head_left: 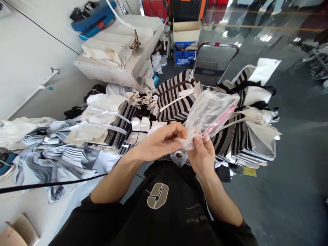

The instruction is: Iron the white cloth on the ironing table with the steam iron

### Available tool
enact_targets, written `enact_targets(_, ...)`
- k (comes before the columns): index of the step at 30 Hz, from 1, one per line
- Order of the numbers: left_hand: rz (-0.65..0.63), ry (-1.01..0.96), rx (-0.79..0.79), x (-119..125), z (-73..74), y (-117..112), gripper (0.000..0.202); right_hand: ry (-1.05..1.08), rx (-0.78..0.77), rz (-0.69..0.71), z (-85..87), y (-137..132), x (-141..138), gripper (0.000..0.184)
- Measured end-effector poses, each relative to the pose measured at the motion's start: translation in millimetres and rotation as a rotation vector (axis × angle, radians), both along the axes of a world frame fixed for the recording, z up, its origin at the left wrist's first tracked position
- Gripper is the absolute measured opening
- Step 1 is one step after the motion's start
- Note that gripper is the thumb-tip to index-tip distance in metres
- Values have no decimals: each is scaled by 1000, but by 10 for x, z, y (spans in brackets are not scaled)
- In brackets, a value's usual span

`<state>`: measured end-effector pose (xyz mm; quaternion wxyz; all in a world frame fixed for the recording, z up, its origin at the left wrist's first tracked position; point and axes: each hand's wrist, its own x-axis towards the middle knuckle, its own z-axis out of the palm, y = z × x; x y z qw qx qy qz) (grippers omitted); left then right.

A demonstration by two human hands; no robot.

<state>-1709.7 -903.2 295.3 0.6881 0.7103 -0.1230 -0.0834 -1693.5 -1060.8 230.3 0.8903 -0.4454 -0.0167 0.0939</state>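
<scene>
A clear plastic bag (211, 114) is gathered between my left hand (161, 140) and my right hand (202, 153). Both hands pinch its crumpled lower edge, and a pink strip (221, 119) shows through the film. Just beyond my hands lie stacks of black-and-white striped fabric pieces (176, 100) with white bands. More striped stacks (239, 136) lie under the bag on the right, and others (118, 124) lie to the left. A small white plastic piece (178, 159) hangs below my right hand.
A black cable (51, 184) crosses above a white work surface (38, 212), and a blue-and-black iron (5, 164) sits at the left edge. Folded cream cloth (110, 46), a cardboard box (186, 30), a blue crate (184, 54) and a hand truck (216, 58) stand beyond. Grey glossy floor (282, 191) spreads right.
</scene>
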Motion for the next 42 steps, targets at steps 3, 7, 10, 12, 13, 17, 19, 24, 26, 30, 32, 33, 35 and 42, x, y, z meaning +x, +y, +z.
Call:
enact_targets(3,189,-141,223,10,-37,-18,13,3,-10,86,7,-17,15,28)
enact_targets(7,399,-277,341,42,-170,-108,14,-48,-36,123,7,-10,11,30)
enact_targets(10,364,-329,394,47,-204,-131,12,-95,-78,86,-36,-26,-9,30)
enact_targets(12,306,-348,434,38,-187,-121,10,-117,-128,70,-77,-47,-24,29)
enact_targets(13,284,-359,453,32,-175,-114,10,-123,-148,60,-95,-55,-31,28)
enact_targets(17,281,-451,507,25,-150,-90,14,-123,-152,0,-124,-52,-56,23)
enact_targets(19,260,-503,553,30,-158,-85,12,-103,-123,-29,-108,-28,-68,25)
enact_targets(24,154,-523,751,31,-182,-94,10,-12,-53,-101,-43,17,-83,31)
enact_targets(26,160,-515,790,21,-174,-107,9,-14,-66,-83,-40,15,-75,31)
enact_targets(30,236,-457,739,-13,-138,-125,12,-53,-174,-90,-127,-3,-46,30)
enact_targets(32,210,-376,635,-22,-123,-118,16,-90,-249,-134,-194,-16,-35,29)
enact_targets(33,176,-322,578,-21,-118,-110,18,-113,-291,-156,-223,-24,-30,28)
enact_targets(35,99,-217,471,-7,-113,-89,21,-157,-377,-195,-255,-43,-22,27)
enact_targets(42,10,-116,267,51,-160,-129,14,-276,-554,-284,-244,-71,-22,16)
